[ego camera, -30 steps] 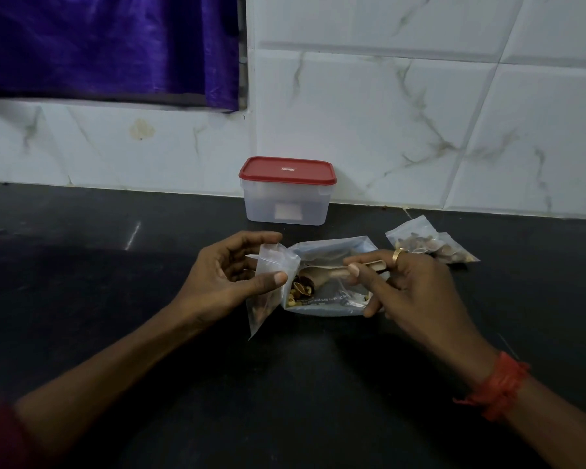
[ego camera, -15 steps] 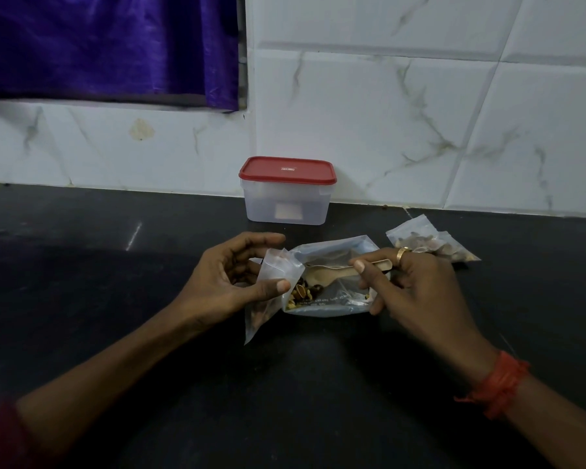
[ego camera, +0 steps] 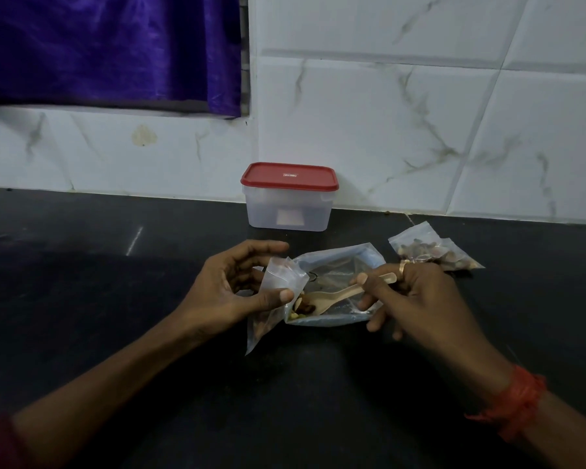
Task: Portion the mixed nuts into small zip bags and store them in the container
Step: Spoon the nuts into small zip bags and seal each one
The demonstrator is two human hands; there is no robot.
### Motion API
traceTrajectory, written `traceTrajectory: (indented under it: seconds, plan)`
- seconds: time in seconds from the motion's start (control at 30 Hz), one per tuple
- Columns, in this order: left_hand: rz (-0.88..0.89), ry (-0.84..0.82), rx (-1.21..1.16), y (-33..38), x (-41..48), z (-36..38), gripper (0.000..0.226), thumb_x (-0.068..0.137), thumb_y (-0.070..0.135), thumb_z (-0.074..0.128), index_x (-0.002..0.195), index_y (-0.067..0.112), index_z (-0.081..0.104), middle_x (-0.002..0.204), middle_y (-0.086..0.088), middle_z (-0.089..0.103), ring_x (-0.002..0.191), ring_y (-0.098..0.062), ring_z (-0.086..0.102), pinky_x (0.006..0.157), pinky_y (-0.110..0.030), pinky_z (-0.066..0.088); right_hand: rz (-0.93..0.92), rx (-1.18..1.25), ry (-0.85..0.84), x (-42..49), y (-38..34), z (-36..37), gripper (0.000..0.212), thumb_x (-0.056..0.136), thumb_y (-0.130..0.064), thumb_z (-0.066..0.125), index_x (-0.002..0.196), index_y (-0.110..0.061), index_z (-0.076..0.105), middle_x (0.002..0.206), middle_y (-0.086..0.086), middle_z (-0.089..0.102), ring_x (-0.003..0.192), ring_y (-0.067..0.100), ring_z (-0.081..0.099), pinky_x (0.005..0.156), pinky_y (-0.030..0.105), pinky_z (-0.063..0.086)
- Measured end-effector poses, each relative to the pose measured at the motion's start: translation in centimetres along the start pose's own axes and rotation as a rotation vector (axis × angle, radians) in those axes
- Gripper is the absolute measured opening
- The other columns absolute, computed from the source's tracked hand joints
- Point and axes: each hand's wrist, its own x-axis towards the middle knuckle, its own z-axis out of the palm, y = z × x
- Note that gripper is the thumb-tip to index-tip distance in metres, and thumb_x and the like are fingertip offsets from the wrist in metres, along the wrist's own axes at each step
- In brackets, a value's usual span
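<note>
My left hand (ego camera: pixel 230 289) pinches a small clear zip bag (ego camera: pixel 278 292), its mouth held up and some nuts low inside it. My right hand (ego camera: pixel 416 299) grips a pale wooden spoon (ego camera: pixel 335 296) by the handle. The spoon's bowl lies inside the big open nut bag (ego camera: pixel 339 275) that rests flat on the counter, beside a few nuts (ego camera: pixel 300 308) at its left corner. The clear container (ego camera: pixel 288 204) with its red lid on stands behind, against the wall. Filled small bags (ego camera: pixel 430 248) lie at the right.
The dark counter (ego camera: pixel 82 282) runs wide to the left and in front of my hands. A white tiled wall (ego camera: pixel 420 130) closes the back, with a purple curtain (ego camera: pixel 109 49) hanging at upper left.
The spoon has tipped down and slid left, deeper into the big bag toward the nuts. My left hand keeps the small bag in about the same place.
</note>
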Motion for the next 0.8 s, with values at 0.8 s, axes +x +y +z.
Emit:
traceTrajectory:
  seconds: [0.8]
  plan:
    - [-0.003,0.024,0.000,0.32,-0.07,0.07,0.068,0.062,0.040,0.083,0.125,0.025,0.062,0.121,0.012,0.068,0.108,-0.012,0.068,0.084,-0.024,0.058,0.349,0.405,0.014,0.54,-0.48,-0.36,0.022,0.097,-0.024,0.062,0.099,-0.005,0.073,0.085,0.007,0.079,0.049,0.012,0.065,0.038,0.020,0.040]
